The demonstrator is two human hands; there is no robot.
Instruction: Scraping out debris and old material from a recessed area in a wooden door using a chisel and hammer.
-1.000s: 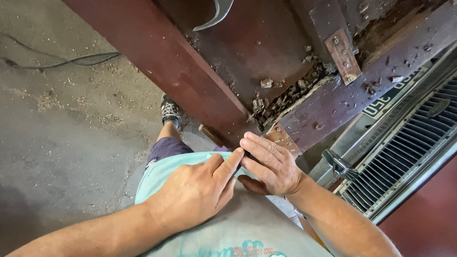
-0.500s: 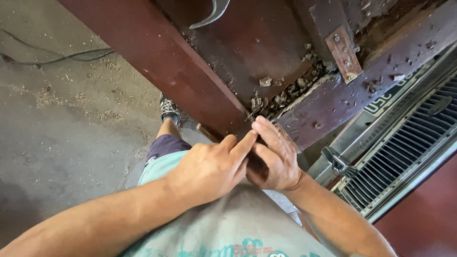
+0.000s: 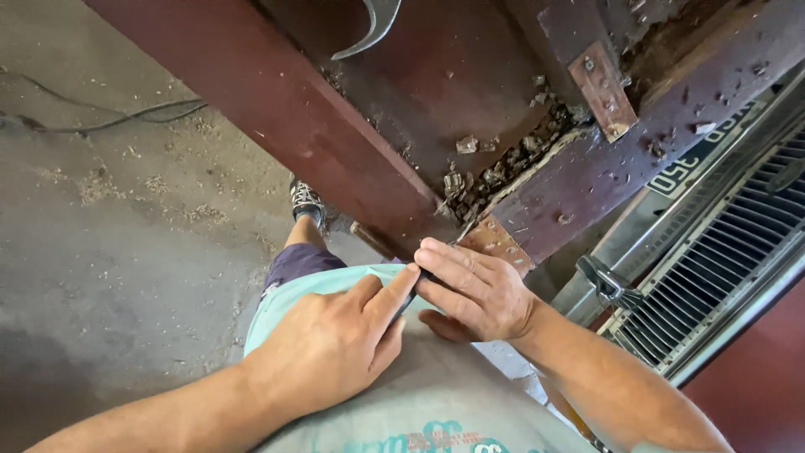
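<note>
Head view looks down on both hands meeting just below the corner of a dark red wooden frame [image 3: 277, 109]. Left hand [image 3: 331, 348] lies on the mint shirt [image 3: 335, 281], forefinger stretched to a small dark object [image 3: 423, 278]. Right hand [image 3: 474, 294] curls over that object, fingers pinching it; what it is cannot be told. Debris [image 3: 495, 172] sits in the frame's corner above the hands. A metal grille [image 3: 729, 268] lies right of the frame, concrete floor [image 3: 117, 252] to its left.

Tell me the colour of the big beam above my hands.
Dark reddish-brown beam, head view.
</note>
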